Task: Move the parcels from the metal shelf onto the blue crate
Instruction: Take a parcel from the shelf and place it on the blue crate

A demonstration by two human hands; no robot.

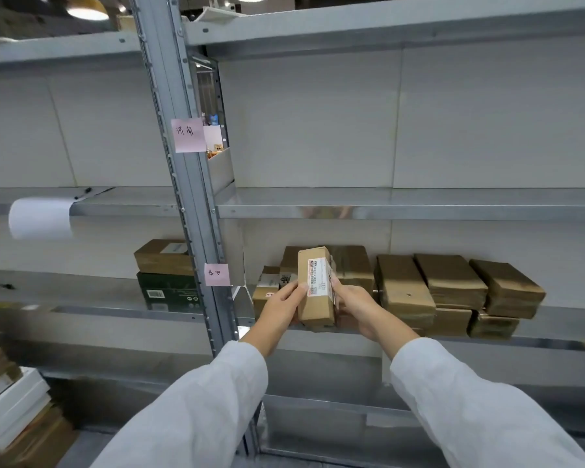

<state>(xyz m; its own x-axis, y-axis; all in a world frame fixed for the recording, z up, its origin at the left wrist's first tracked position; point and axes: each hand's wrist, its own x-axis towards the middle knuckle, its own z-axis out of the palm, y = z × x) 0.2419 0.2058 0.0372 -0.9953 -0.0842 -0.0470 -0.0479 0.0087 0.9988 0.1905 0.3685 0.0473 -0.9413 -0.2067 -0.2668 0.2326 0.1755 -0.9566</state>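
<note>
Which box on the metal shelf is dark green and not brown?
The dark green box left of the upright post, beneath a brown parcel; the rest are brown.

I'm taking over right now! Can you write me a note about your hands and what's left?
Left hand and right hand both grip one labelled cardboard parcel, upright, at the front of the metal shelf.
More brown parcels lie stacked on it to the right.
The blue crate is out of view, so nothing shows as delivered.
To do: carry this one over, then the rest.
</note>
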